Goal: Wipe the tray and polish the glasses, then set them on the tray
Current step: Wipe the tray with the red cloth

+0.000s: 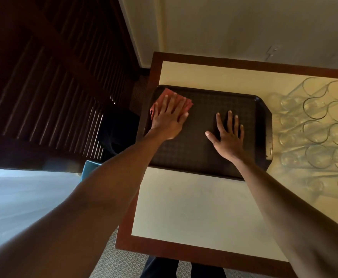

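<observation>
A dark brown rectangular tray (pixel 202 157) lies on a cream table with a reddish-brown border. My left hand (pixel 169 119) presses flat on a folded red cloth (pixel 165 93) at the tray's far left corner. My right hand (pixel 228 135) rests flat with spread fingers on the tray's middle right, holding nothing. Several clear drinking glasses (pixel 316 127) stand packed together on the table just right of the tray.
The table (pixel 194 207) has bare cream surface in front of and behind the tray. A cream wall (pixel 244 27) runs behind the table. Dark slatted wooden doors (pixel 54 87) fill the left. A blue object (pixel 91 167) sits left of the table edge.
</observation>
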